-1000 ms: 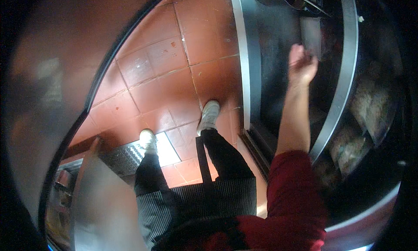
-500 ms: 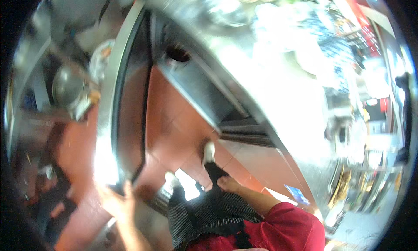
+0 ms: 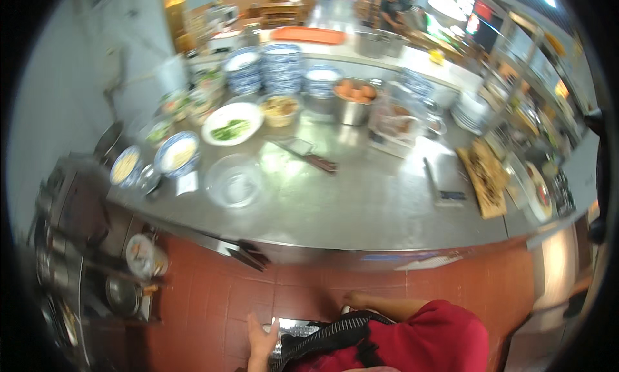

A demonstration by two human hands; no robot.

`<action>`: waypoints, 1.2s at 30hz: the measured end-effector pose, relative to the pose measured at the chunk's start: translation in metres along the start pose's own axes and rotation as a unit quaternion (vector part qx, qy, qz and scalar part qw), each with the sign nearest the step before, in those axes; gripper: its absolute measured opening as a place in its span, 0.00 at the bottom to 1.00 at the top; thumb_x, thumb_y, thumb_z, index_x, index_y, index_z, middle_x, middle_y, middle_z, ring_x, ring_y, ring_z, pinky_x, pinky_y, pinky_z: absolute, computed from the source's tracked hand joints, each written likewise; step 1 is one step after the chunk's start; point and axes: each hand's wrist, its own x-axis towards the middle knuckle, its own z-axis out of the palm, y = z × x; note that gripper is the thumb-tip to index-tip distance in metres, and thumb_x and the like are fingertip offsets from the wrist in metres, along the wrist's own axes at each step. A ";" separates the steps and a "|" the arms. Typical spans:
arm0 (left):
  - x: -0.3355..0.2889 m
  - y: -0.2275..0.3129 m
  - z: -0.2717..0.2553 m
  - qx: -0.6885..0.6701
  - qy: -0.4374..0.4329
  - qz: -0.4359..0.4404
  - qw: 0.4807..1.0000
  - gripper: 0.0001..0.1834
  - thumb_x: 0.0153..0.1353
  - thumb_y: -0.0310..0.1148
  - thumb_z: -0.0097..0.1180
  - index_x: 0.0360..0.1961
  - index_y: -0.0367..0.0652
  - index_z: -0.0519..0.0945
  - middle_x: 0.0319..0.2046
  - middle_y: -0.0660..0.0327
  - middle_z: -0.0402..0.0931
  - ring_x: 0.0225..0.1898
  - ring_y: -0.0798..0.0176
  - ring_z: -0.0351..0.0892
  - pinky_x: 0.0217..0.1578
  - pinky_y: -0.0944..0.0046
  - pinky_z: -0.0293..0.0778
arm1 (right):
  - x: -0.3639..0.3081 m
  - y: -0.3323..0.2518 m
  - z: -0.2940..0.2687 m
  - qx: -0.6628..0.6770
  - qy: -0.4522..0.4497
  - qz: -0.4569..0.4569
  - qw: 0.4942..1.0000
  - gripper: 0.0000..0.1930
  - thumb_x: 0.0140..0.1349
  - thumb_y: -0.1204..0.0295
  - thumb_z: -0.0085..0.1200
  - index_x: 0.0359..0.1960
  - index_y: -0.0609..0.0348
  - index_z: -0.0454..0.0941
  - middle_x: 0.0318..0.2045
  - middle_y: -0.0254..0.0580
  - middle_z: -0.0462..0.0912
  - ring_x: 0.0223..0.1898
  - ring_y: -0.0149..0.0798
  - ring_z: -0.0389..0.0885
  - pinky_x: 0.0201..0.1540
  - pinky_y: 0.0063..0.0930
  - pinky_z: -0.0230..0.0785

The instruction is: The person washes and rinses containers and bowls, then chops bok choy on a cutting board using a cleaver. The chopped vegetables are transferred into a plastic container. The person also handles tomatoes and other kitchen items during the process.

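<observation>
My left hand (image 3: 261, 340) hangs low in front of my body with its thumb and fingers apart, holding nothing. Beside my striped dark apron, my right hand (image 3: 356, 300) is low too; its fingers are small and blurred. Both are apart from the steel counter (image 3: 361, 211) ahead. On that counter, a clear plastic bowl (image 3: 234, 181) stands nearest my left hand. Behind it are a white bowl (image 3: 207, 128) with chopped greens and a broad blade (image 3: 298, 146) with a brown handle.
Blue-and-white bowls (image 3: 282, 69) are stacked at the back, near a steel pot (image 3: 353, 114) of eggs. Rightward lie a knife (image 3: 431, 173) and a wooden board (image 3: 491, 204) with chopped food. A white bucket (image 3: 151, 261) and a wok (image 3: 122, 296) are at left.
My view has swung round and up to the counter top. My left hand has come away from the edge of the steel door, which no longer stands wide open before me.
</observation>
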 end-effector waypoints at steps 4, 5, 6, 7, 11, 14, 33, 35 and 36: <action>-0.032 0.087 0.078 -0.021 -0.290 -0.062 0.955 0.33 0.52 0.47 0.59 0.52 0.30 0.68 0.44 0.37 0.69 0.49 0.41 0.70 0.49 0.53 0.66 | -0.101 0.100 -0.023 0.018 0.111 0.102 0.988 0.17 0.56 0.59 0.48 0.30 0.61 0.81 0.31 0.57 0.80 0.34 0.55 0.78 0.39 0.45 0.70; -0.038 0.105 0.084 -0.026 -0.337 -0.034 0.940 0.33 0.53 0.46 0.58 0.52 0.30 0.68 0.44 0.38 0.70 0.49 0.42 0.70 0.48 0.53 0.66 | -0.125 0.118 -0.029 0.007 0.142 0.125 0.982 0.18 0.56 0.57 0.48 0.29 0.60 0.81 0.29 0.54 0.81 0.32 0.53 0.79 0.38 0.45 0.70; -0.047 0.122 0.089 -0.031 -0.377 -0.008 0.926 0.32 0.53 0.45 0.58 0.52 0.30 0.68 0.44 0.38 0.70 0.48 0.43 0.70 0.48 0.54 0.66 | -0.149 0.134 -0.034 -0.006 0.172 0.147 0.974 0.19 0.56 0.54 0.49 0.29 0.60 0.82 0.26 0.51 0.81 0.30 0.51 0.80 0.38 0.44 0.70; -0.051 0.137 0.091 -0.031 -0.405 0.007 0.914 0.31 0.54 0.45 0.57 0.52 0.31 0.68 0.44 0.39 0.70 0.48 0.44 0.71 0.48 0.54 0.67 | -0.168 0.145 -0.036 -0.020 0.199 0.172 0.965 0.21 0.55 0.52 0.50 0.29 0.59 0.82 0.24 0.48 0.82 0.28 0.49 0.80 0.37 0.43 0.71; -0.056 0.202 0.098 -0.008 -0.505 0.060 0.861 0.28 0.56 0.42 0.56 0.52 0.32 0.69 0.44 0.43 0.72 0.47 0.47 0.72 0.47 0.56 0.68 | -0.218 0.189 -0.029 0.086 0.285 0.227 0.927 0.22 0.54 0.50 0.52 0.27 0.58 0.83 0.25 0.52 0.81 0.30 0.48 0.81 0.38 0.42 0.71; -0.053 0.251 0.094 -0.028 -0.563 0.124 0.817 0.26 0.57 0.40 0.55 0.52 0.32 0.69 0.44 0.45 0.73 0.47 0.49 0.73 0.47 0.58 0.68 | -0.240 0.208 -0.004 0.144 0.424 0.221 0.867 0.22 0.54 0.50 0.52 0.25 0.59 0.83 0.24 0.55 0.81 0.29 0.47 0.81 0.36 0.41 0.71; 0.058 0.434 0.288 -0.191 -0.462 0.198 0.843 0.20 0.59 0.27 0.53 0.53 0.38 0.69 0.45 0.59 0.74 0.43 0.66 0.75 0.42 0.69 0.70 | -0.424 0.256 -0.229 0.199 0.628 0.364 0.658 0.14 0.58 0.63 0.51 0.37 0.63 0.79 0.31 0.56 0.81 0.37 0.53 0.81 0.40 0.36 0.72; 0.056 0.451 0.303 -0.154 -0.456 0.209 0.851 0.19 0.59 0.27 0.53 0.52 0.37 0.70 0.44 0.59 0.74 0.43 0.65 0.75 0.42 0.69 0.71 | -0.434 0.269 -0.247 0.224 0.635 0.356 0.648 0.14 0.58 0.64 0.51 0.36 0.64 0.79 0.29 0.52 0.81 0.34 0.46 0.80 0.39 0.33 0.71; 0.056 0.460 0.310 -0.142 -0.451 0.226 0.852 0.19 0.59 0.27 0.53 0.52 0.37 0.70 0.43 0.59 0.75 0.43 0.65 0.76 0.42 0.69 0.71 | -0.442 0.276 -0.254 0.228 0.637 0.355 0.645 0.13 0.59 0.65 0.51 0.36 0.65 0.79 0.27 0.47 0.81 0.32 0.40 0.79 0.37 0.31 0.71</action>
